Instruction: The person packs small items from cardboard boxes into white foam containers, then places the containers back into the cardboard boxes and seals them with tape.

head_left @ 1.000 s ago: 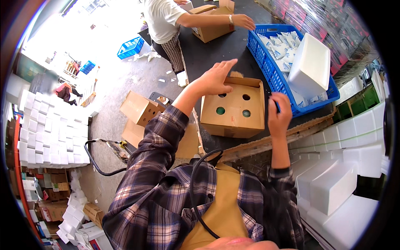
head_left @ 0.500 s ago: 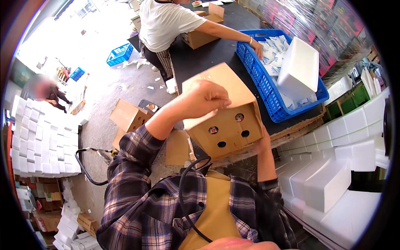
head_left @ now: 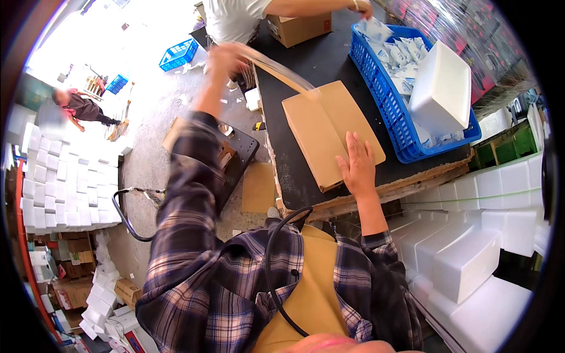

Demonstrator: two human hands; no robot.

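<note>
A closed brown cardboard box (head_left: 332,132) lies on the black tabletop in front of me. My right hand (head_left: 359,165) rests on its top near the close right corner, open with fingers spread. Out beyond the box's left side, my left hand (head_left: 225,59) is raised and smeared by motion. From it a strip of clear packing tape (head_left: 276,69) stretches taut to the far end of the box, where it meets the top seam. The left hand's fingers appear closed on the tape's end. Whether it also holds a roll is hidden.
A blue plastic basket (head_left: 385,112) with white packets (head_left: 406,56) and a white foam box (head_left: 441,88) stands to the right. Opposite, a co-worker's hand (head_left: 365,9) lifts a packet; another carton (head_left: 300,29) is nearby. Foam boxes (head_left: 465,265) are stacked at right.
The box has gone from tilted, with its holed side showing, to flat on the table. My left hand swung far left with tape stretched out; my right moved onto the top. The co-worker's hand raised a packet.
</note>
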